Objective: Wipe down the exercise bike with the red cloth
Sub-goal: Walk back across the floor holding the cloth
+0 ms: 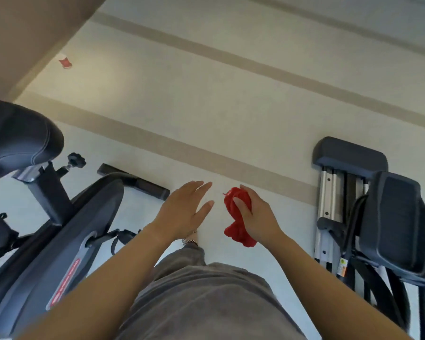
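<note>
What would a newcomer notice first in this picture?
The red cloth, bunched in the right hand near the centre, stands out against the pale floor. The left hand hovers open beside it. The dark exercise bike fills the left side.

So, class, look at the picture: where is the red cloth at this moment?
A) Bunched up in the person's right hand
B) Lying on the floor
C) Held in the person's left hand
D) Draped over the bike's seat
A: the red cloth is bunched up and gripped in the right hand, while the left hand is open and holds nothing, and neither touches the exercise bike.
</note>
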The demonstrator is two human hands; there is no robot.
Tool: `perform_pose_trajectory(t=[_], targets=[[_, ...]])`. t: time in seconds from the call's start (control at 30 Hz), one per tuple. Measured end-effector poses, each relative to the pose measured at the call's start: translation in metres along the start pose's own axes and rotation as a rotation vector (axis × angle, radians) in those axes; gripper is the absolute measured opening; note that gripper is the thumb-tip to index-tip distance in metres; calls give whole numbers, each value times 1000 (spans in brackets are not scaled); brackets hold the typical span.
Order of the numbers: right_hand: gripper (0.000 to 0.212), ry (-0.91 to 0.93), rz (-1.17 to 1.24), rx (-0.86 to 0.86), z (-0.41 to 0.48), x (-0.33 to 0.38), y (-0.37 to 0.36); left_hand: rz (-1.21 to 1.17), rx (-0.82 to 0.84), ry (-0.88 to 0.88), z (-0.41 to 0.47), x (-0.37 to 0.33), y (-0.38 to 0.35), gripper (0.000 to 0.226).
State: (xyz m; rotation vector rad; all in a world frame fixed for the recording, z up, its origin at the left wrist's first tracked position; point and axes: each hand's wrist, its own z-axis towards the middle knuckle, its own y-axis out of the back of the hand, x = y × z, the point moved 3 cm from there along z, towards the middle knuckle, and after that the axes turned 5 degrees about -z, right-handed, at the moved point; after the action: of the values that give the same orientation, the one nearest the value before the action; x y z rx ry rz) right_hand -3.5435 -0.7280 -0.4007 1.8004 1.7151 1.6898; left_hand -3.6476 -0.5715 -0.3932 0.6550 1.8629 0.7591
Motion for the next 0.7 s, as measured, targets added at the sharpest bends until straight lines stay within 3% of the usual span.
perform_pose_trajectory(t=[0.2,0.43,0.7], targets=[[34,9,11,-106,114,27,62,78,9,-126,134,-7,79,55],[41,-6,-41,-230,242,27,134,126,79,-186,277,-27,131,56],[46,-48,-61,-165,421,5,220,188,132,-133,467,-60,176,57]])
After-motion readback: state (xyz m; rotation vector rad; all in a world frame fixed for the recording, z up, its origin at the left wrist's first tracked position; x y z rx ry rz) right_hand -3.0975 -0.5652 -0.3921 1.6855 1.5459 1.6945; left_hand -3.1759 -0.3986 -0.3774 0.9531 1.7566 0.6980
